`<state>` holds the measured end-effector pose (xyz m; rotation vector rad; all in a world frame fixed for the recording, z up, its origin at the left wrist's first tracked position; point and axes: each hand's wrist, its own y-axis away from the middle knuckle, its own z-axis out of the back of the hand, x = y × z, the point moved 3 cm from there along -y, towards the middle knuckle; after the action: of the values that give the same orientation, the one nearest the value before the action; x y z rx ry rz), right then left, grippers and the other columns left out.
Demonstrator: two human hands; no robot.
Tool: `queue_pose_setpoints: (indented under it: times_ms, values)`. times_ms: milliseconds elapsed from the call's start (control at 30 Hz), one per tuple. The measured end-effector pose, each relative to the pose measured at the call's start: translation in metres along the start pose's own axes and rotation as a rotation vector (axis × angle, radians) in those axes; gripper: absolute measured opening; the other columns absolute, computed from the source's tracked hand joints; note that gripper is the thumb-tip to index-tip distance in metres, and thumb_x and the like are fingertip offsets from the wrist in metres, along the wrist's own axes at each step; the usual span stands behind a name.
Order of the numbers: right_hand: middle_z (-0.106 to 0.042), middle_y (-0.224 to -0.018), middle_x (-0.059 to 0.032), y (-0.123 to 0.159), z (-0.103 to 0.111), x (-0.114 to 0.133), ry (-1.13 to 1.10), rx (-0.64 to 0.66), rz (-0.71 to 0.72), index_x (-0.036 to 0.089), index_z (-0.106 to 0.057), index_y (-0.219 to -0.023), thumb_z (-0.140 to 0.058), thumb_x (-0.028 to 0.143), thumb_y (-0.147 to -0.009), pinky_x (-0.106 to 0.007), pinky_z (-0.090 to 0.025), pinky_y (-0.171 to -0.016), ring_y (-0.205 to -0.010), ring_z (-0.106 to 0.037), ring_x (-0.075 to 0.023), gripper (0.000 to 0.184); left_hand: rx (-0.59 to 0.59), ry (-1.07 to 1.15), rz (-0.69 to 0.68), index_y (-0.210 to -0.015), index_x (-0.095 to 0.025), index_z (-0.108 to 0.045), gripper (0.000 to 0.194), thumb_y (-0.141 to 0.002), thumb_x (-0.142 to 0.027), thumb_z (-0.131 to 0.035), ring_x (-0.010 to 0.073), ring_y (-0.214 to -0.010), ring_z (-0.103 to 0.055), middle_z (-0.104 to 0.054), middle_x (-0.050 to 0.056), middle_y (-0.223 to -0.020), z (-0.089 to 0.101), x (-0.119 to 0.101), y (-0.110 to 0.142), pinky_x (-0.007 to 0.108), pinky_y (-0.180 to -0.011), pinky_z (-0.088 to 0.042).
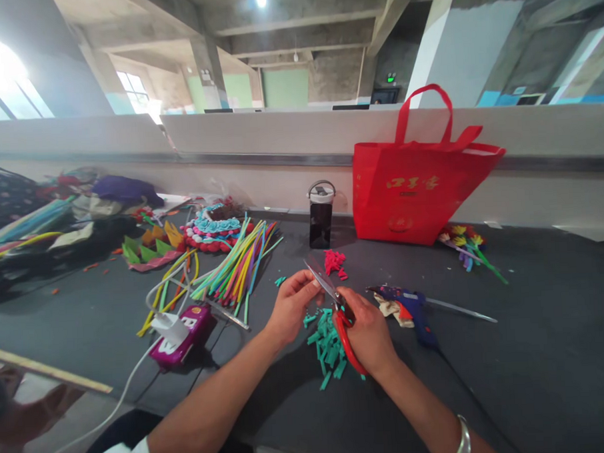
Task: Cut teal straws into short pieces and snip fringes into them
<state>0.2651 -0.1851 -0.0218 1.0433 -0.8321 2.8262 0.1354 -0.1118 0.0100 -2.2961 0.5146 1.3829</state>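
Note:
My right hand (369,334) is closed round the red handles of a pair of scissors (335,305), whose blades point up and to the left. My left hand (293,306) is pinched shut just left of the blades, on something too small to make out. Below and between the hands lies a heap of short teal pieces (330,345) on the dark table (537,350). A small pile of red pieces (334,262) lies just beyond the scissor tips.
A bundle of coloured pipe cleaners (238,262) lies left of my hands, beside a pink power strip (181,335) with a white plug. A blue glue gun (410,308), a dark bottle (321,215), a red tote bag (420,181) and small craft flowers (465,243) stand further back and right.

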Motion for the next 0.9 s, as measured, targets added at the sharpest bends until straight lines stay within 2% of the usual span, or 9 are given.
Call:
queue_pose_setpoints:
  times_ms: [300, 500, 633, 800, 900]
  values:
    - [-0.068, -0.103, -0.0061, -0.001, 0.001, 0.0024, 0.053, 0.005, -0.017, 0.022, -0.058, -0.117, -0.051, 0.016, -0.079, -0.034, -0.05, -0.082, -0.092, -0.065, -0.0231, 0.039, 0.021, 0.0, -0.012, -0.078, -0.014, -0.065, 0.018, -0.076, -0.031, -0.072, 0.0087, -0.059, -0.047, -0.059, 0.0, -0.068, 0.0024, 0.0025, -0.0006, 0.024, -0.061, -0.037]
    - [-0.068, -0.09, -0.0023, -0.0013, 0.0013, 0.0039, -0.013, 0.006, -0.021, 0.022, -0.059, -0.112, -0.05, 0.013, -0.077, -0.03, -0.049, -0.074, -0.077, -0.065, -0.019, 0.037, 0.01, 0.009, -0.009, -0.077, -0.014, -0.064, 0.019, -0.075, -0.031, -0.073, 0.0083, -0.058, -0.046, -0.057, 0.0, -0.067, 0.0005, 0.0013, 0.0002, 0.023, -0.06, -0.036]
    - [-0.069, -0.091, -0.0023, -0.0008, 0.0026, 0.0051, -0.045, -0.005, -0.012, 0.022, -0.06, -0.112, -0.049, 0.012, -0.078, -0.027, -0.048, -0.074, -0.078, -0.066, -0.0179, 0.037, 0.011, 0.009, -0.008, -0.075, -0.015, -0.063, 0.02, -0.074, -0.032, -0.074, 0.0083, -0.057, -0.046, -0.057, -0.001, -0.065, -0.0005, 0.0004, 0.0003, 0.023, -0.059, -0.036]
    - [-0.068, -0.081, -0.0011, 0.0003, 0.0039, 0.007, -0.043, -0.017, -0.019, 0.022, -0.063, -0.106, -0.049, 0.013, -0.079, -0.024, -0.047, -0.063, -0.069, -0.064, -0.0162, 0.031, 0.005, 0.019, 0.007, -0.078, -0.015, -0.063, 0.017, -0.076, -0.029, -0.072, 0.0082, -0.058, -0.048, -0.058, -0.001, -0.067, 0.0002, 0.0019, 0.0008, 0.023, -0.061, -0.037]
    - [-0.068, -0.081, -0.0009, 0.0006, 0.0028, 0.0076, -0.074, -0.036, -0.005, 0.021, -0.063, -0.106, -0.049, 0.015, -0.08, -0.023, -0.048, -0.065, -0.068, -0.064, -0.0155, 0.031, 0.01, 0.029, 0.007, -0.078, -0.015, -0.062, 0.015, -0.077, -0.027, -0.071, 0.0079, -0.058, -0.049, -0.058, -0.001, -0.067, 0.0006, 0.0027, 0.0011, 0.022, -0.061, -0.038]
